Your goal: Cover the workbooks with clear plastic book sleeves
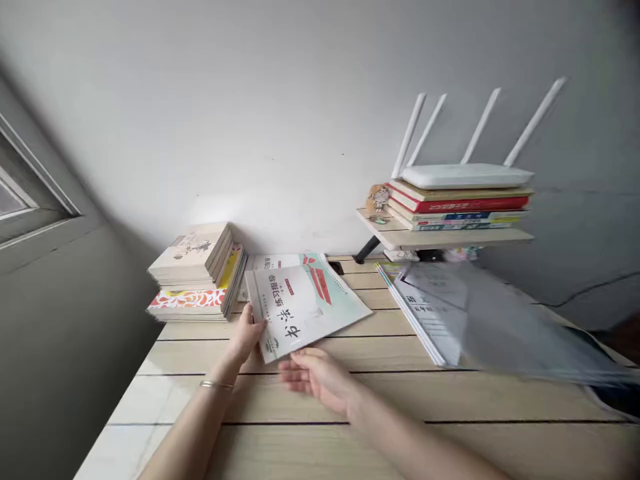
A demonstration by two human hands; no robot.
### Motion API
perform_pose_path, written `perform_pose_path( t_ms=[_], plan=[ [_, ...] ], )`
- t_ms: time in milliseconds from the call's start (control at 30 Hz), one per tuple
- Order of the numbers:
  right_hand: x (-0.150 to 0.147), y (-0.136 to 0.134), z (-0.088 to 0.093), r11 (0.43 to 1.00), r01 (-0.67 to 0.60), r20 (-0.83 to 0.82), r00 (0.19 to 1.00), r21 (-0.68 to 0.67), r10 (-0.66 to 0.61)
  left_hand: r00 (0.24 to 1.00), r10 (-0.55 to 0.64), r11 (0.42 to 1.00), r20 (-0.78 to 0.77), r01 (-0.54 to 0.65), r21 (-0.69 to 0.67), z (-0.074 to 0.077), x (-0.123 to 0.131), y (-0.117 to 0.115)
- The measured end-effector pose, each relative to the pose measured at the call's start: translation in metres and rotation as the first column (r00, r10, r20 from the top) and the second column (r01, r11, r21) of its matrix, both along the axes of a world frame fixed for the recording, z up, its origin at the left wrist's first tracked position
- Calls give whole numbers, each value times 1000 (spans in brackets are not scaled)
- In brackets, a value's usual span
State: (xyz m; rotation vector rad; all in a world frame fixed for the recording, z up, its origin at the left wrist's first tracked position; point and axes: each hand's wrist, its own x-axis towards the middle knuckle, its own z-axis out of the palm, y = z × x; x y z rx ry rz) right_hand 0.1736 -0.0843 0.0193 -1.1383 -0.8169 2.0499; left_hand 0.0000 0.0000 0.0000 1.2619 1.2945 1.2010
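My left hand grips the near left corner of a pale green workbook with black characters and red marks on its cover. The workbook lies on a wooden table, over another similar book. Palm up and blurred, my right hand hovers just below the workbook's near edge with fingers spread, holding nothing. A thin bracelet sits on my left wrist.
A stack of books stands at the back left against the wall. At the right lies a blurred pile of grey and white booklets. Behind it a small shelf carries books and a white router.
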Motion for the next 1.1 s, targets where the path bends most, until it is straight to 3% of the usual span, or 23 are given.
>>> perform_pose_path(
  t_ms=[100, 133, 200, 300, 367, 433, 500, 567, 600, 667, 767, 967, 1100],
  plan=[
    [48, 5, -7, 970, -22, 337, 939, 240, -62, 980, 53, 998, -192, -46, 38, 6, -4, 15],
    [63, 9, -10, 929, -23, 423, 894, 370, -146, 970, 61, 998, -235, -51, 48, 9, -4, 21],
    [90, 17, -14, 755, -59, 507, 775, 653, -377, 956, 56, 998, -289, -42, 55, 15, -3, 35],
    [114, 32, -19, 490, -178, 486, 611, 853, -625, 930, 62, 997, -363, -39, 69, 24, 1, 55],
    [119, 38, -21, 379, -242, 448, 553, 893, -702, 894, 90, 995, -439, -58, 86, 29, 4, 62],
    [117, 41, -23, 313, -289, 424, 540, 905, -727, 845, 135, 989, -518, -88, 115, 32, 7, 61],
    [113, 41, -25, 285, -325, 425, 548, 902, -721, 792, 200, 978, -576, -127, 164, 36, 9, 52],
    [109, 40, -25, 270, -353, 433, 559, 896, -707, 689, 278, 954, -669, -115, 279, 39, 12, 37],
    [108, 40, -25, 264, -365, 437, 562, 893, -702, 622, 291, 941, -727, -50, 334, 40, 14, 27],
    [103, 41, -23, 245, -385, 436, 562, 890, -702, 493, 239, 910, -837, 187, 371, 40, 21, 8],
    [83, 44, -19, 218, -436, 447, 540, 873, -713, 372, 109, 834, -922, 471, 289, 30, 33, -14],
    [26, 59, -17, 253, -613, 561, 380, 748, -735, 229, 212, 786, -950, 538, 305, 11, 38, -20],
    [28, 66, -18, 257, -643, 569, 339, 722, -749, 180, 290, 769, -940, 540, 340, 14, 29, -17]
  ],
)
